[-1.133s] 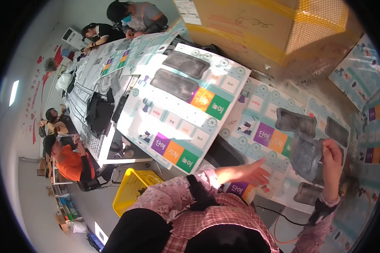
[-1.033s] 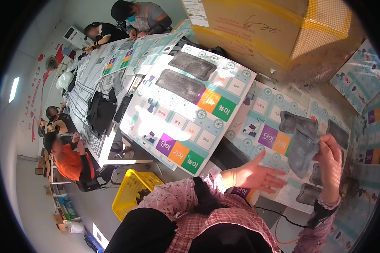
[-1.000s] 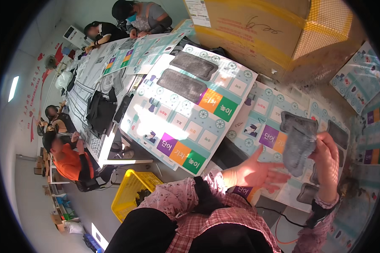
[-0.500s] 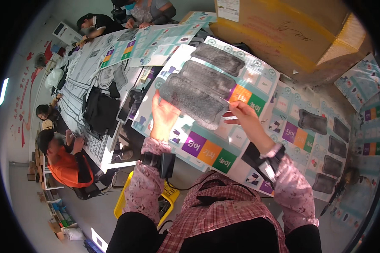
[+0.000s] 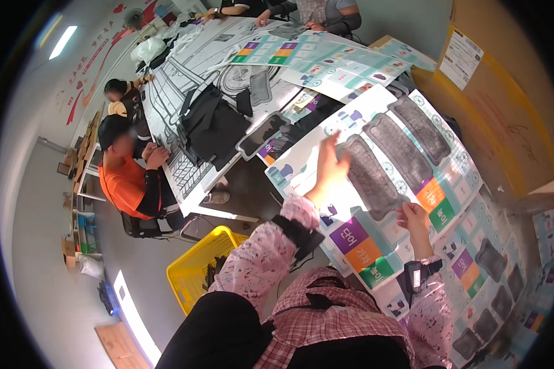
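Observation:
Three dark grey, rounded fabric pads lie side by side on a printed board with coloured blocks (image 5: pixel 277 175). My left hand (image 5: pixel 331 169), somewhat blurred, is open at the left edge of the nearest grey pad (image 5: pixel 372 178), its fingers stretched out. At that pad's lower right corner my right hand (image 5: pixel 414 222) is closed in a pinch. What sits between its fingers is hidden. Beyond lie the middle grey pad (image 5: pixel 400 144) and the far grey pad (image 5: pixel 421 129).
More grey pads (image 5: pixel 491 259) rest on boards at the right. A large cardboard box (image 5: pixel 505 123) stands behind them. A black bag (image 5: pixel 212 126) lies on the white table (image 5: pixel 188 200). A yellow basket (image 5: pixel 181 270) stands below. A person in orange (image 5: pixel 126 190) sits left; others work farther back.
The view has swung left, so the boards appear farther right and more tilted. A shiny tool seen in my right fingers before cannot be made out now. My left fingers have shifted along the pad's edge.

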Action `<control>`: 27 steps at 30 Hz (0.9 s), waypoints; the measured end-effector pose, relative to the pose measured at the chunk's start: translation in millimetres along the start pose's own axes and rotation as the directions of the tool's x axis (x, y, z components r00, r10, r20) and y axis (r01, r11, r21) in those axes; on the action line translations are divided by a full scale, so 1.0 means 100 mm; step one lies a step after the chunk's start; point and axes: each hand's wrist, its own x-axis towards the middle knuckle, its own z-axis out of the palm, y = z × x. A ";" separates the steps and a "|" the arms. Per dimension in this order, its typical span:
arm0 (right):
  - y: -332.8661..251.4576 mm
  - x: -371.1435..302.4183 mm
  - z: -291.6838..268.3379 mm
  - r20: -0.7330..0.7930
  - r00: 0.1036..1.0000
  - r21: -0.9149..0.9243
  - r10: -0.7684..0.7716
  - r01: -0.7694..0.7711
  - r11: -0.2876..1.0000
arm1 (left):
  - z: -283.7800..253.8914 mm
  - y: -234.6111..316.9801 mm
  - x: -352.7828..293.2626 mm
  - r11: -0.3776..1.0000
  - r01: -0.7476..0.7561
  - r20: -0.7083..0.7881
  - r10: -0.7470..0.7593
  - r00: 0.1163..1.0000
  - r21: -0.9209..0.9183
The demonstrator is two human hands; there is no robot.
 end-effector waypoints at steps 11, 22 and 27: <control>0.16 0.00 -0.17 -0.127 0.521 -0.866 -0.844 0.356 0.350 | 0.45 0.78 -0.63 0.988 -0.151 0.458 0.155 0.875 -0.046; 0.68 -0.84 -2.58 -0.490 0.616 -0.802 -0.617 -0.042 0.596 | 1.53 1.68 -1.27 0.846 0.523 0.954 -0.066 0.294 -0.103; 0.72 -0.91 -3.15 -0.646 0.549 -0.612 -0.530 0.041 0.789 | 2.79 1.70 -1.51 0.873 0.376 0.852 0.080 0.518 -0.310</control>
